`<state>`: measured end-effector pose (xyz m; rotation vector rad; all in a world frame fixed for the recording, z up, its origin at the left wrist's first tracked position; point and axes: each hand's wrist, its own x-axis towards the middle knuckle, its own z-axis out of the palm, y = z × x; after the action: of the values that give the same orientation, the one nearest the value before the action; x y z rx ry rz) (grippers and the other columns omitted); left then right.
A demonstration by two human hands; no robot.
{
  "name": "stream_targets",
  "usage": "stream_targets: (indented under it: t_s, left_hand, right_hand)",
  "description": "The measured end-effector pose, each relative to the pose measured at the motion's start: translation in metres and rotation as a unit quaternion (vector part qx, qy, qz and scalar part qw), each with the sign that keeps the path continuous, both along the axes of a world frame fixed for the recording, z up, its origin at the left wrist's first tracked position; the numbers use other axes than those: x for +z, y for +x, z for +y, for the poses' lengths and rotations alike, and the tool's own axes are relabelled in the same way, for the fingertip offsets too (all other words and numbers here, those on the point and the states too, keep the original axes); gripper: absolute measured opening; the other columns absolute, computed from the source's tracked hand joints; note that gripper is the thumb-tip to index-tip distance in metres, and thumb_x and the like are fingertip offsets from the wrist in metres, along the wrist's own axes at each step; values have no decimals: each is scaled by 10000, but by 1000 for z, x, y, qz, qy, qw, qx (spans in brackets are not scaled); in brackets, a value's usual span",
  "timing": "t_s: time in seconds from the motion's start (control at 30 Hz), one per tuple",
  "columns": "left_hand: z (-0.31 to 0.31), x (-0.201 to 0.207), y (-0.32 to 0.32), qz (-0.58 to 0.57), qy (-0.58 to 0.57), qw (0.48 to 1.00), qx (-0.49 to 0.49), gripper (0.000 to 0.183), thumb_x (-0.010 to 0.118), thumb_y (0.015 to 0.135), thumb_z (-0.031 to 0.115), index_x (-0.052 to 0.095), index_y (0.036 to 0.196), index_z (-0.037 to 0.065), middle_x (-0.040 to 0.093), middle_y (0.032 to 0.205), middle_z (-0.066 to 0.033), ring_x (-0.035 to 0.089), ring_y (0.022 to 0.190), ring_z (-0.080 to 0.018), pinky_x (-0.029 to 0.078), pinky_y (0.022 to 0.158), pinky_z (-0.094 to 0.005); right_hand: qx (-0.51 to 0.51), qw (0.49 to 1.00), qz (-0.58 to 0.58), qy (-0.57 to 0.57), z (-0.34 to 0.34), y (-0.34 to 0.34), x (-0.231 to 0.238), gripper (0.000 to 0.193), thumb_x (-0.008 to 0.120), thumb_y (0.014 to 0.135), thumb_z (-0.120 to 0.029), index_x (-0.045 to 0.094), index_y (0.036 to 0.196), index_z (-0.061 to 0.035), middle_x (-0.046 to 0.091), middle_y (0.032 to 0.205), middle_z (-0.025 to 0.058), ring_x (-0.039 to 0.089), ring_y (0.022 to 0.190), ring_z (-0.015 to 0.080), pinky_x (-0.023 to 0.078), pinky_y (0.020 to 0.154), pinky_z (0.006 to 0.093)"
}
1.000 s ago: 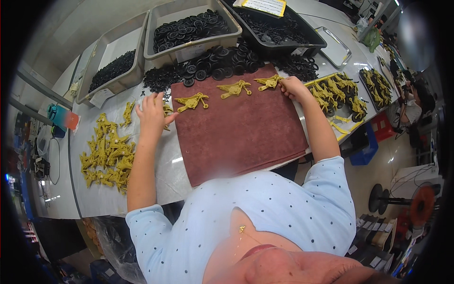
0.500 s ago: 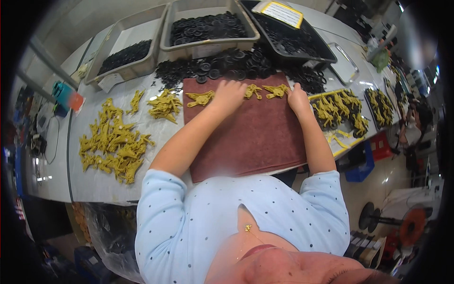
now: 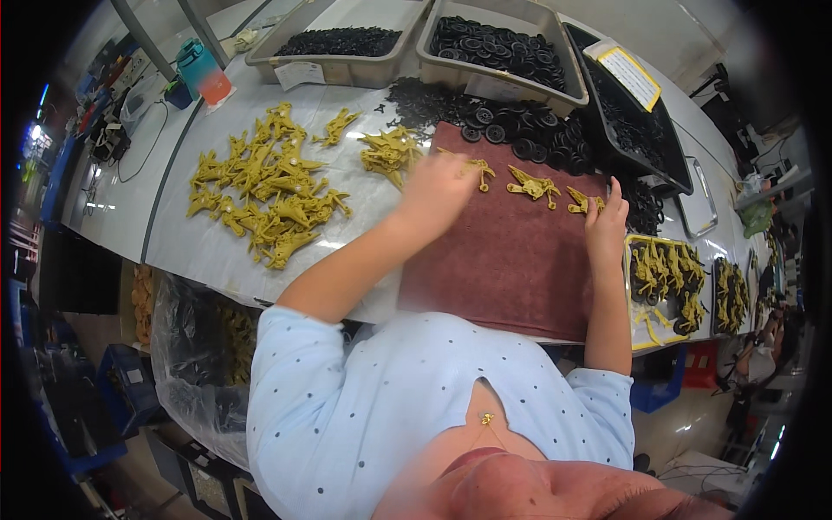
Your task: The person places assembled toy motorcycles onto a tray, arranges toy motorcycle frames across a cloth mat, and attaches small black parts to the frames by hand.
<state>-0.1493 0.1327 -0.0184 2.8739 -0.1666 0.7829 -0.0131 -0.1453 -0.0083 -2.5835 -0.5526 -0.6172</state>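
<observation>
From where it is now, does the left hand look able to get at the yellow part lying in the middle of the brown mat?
Probably yes: the left hand rests at the mat's top left, the middle yellow part lies close beside it, with nothing between.

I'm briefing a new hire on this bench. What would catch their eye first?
The heap of yellow plastic figures sprawled on the white table at the left. Next, the maroon cloth in the middle, where the left hand and right hand touch figures lined along its far edge, below bins of black wheels.
</observation>
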Motion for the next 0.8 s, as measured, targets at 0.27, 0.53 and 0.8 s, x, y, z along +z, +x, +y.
stream_targets:
  t_s: [0.27,0.53,0.8]
  left_hand:
    - [97,24,-110,204,4,954,222,445,737,666,97,607,1090,62,602,1086,-75,517,1019,-254,380,901,-396]
    - [113,9,-98,39,-70,995,61,396,736,646,37,654,1033,58,621,1042,-58,553,1029,-247,391,907,-368]
    - [75,-1,-89,-233,-132,962,-58,566,786,591,-34,588,1117,33,612,1073,-122,599,945,-275,503,785,-339]
  right_hand:
    - [151,987,48,17,46,-40,11,496,594,855,-92,405,1314,-83,488,1048,196,551,902,389,484,753,422]
    - [336,923,152,106,103,-89,23,218,604,854,-64,598,1066,-12,598,919,140,605,818,283,493,726,332]
    - [453,831,267,180,171,-132,25,229,628,872,-181,615,999,10,649,878,153,631,802,242,500,705,331]
